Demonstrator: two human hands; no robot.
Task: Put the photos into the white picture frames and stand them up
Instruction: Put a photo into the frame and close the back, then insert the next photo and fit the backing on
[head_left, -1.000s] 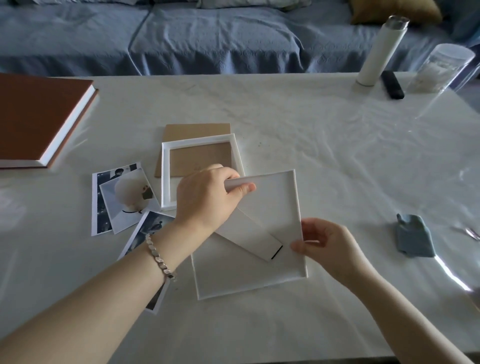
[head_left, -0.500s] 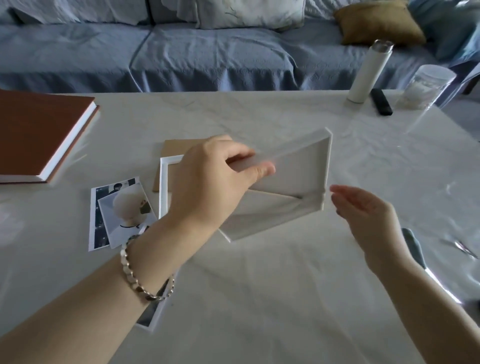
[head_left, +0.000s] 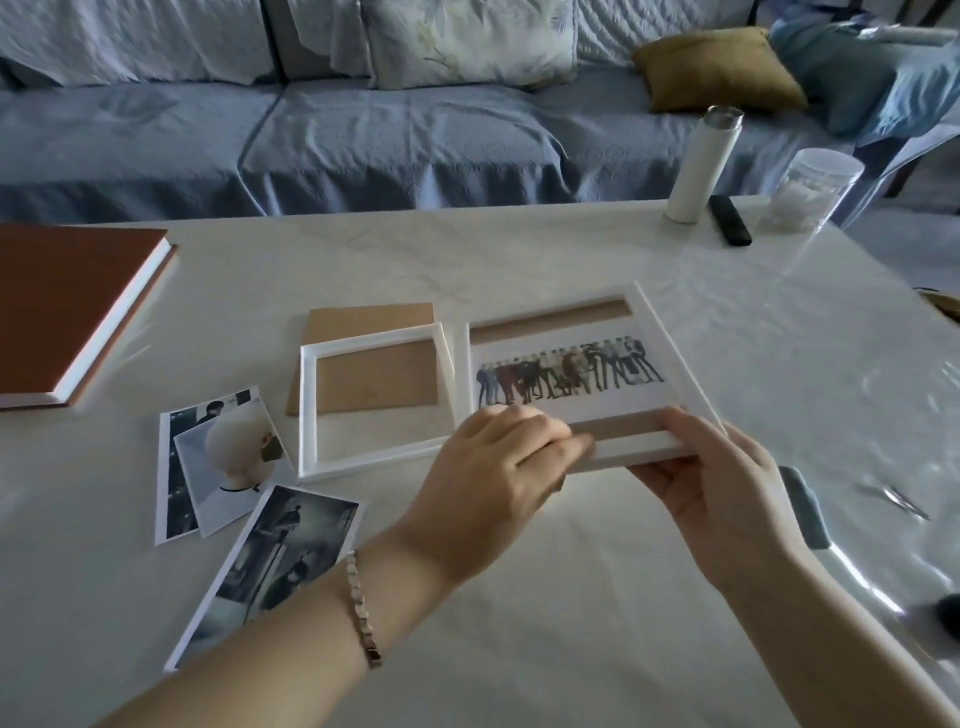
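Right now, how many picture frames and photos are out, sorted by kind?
White frames: 2, the held frame and the empty frame
Loose photos: 3
Framed photo: 1
Total: 6

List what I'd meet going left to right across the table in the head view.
Brown book → loose photos → empty white frame → frame with the group photo, lifted → white bottle → clear jar.

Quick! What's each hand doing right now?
Left hand: grips the filled white frame by its near edge.
Right hand: holds the same frame's near right corner.
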